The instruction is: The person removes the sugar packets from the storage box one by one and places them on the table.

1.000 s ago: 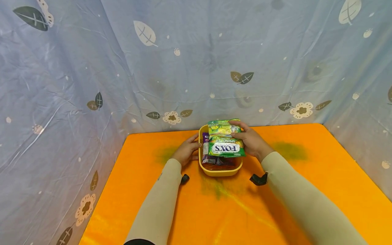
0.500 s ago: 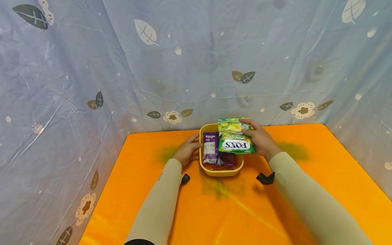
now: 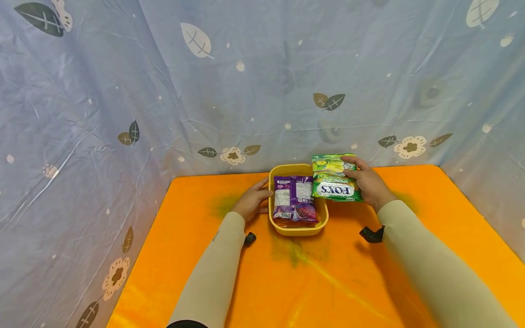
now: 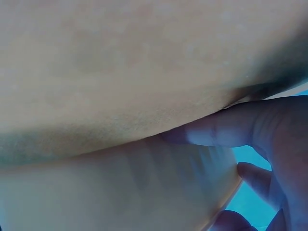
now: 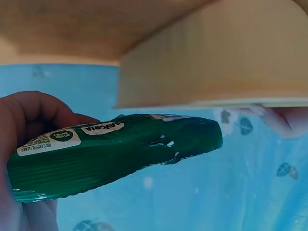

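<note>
A green FOX'S Spring Tea candy bag [image 3: 334, 184] is in my right hand [image 3: 371, 187], pinched at its right side with the thumb on top. Its left edge overlaps the right rim of a yellow plastic basin [image 3: 299, 231]. In the right wrist view the green bag [image 5: 96, 154] shows edge-on, just beside the basin's wall [image 5: 211, 67]. Inside the basin lies a purple candy bag [image 3: 292, 198], flat. My left hand [image 3: 251, 200] touches the basin's left side, its fingers extended against the outer wall [image 4: 120, 187].
Under the purple bag, an orange-red wrapper [image 3: 293, 223] peeks out at the basin's near end. The basin stands on an orange-covered table [image 3: 287, 282]. A blue-grey patterned curtain [image 3: 262, 91] hangs close behind the table and along both sides.
My right hand has carried the green candy bag rightward from above the basin to its right rim, uncovering the purple candy bag. My left hand has stayed at the basin's left side.
</note>
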The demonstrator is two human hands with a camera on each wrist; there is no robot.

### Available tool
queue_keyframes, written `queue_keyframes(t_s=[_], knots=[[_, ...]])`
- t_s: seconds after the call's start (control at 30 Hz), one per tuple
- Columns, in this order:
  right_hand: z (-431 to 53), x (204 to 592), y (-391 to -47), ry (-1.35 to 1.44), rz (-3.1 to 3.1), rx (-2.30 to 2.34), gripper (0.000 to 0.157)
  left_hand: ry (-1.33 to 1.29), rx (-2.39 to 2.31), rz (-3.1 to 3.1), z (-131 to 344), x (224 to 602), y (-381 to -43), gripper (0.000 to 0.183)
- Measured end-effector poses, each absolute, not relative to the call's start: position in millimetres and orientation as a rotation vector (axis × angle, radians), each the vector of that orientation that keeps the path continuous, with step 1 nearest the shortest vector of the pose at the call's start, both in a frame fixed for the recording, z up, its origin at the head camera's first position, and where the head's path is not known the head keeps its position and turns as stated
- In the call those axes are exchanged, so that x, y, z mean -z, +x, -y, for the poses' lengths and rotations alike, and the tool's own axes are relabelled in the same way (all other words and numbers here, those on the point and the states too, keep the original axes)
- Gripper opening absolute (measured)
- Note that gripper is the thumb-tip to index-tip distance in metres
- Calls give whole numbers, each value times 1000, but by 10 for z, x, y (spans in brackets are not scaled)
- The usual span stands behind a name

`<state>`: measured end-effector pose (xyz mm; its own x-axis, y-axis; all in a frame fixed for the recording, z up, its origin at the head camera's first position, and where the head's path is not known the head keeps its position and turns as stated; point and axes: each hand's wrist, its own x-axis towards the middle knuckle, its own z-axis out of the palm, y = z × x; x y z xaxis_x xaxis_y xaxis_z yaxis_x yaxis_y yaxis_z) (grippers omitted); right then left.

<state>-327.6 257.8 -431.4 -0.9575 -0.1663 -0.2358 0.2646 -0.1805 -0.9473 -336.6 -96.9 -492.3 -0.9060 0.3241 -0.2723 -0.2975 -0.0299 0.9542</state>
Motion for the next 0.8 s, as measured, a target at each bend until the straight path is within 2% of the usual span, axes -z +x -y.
queue_keyframes(t_s=[0.5,0.8], knots=[[-2920,4443,-3398,181,-1966,2054,49,31,-1966,-1845,964,4901,-3386,62],[-3038,4638,-3424,88,-2202,1816,49,49,-1968,-1844,975,4928,-3390,62]])
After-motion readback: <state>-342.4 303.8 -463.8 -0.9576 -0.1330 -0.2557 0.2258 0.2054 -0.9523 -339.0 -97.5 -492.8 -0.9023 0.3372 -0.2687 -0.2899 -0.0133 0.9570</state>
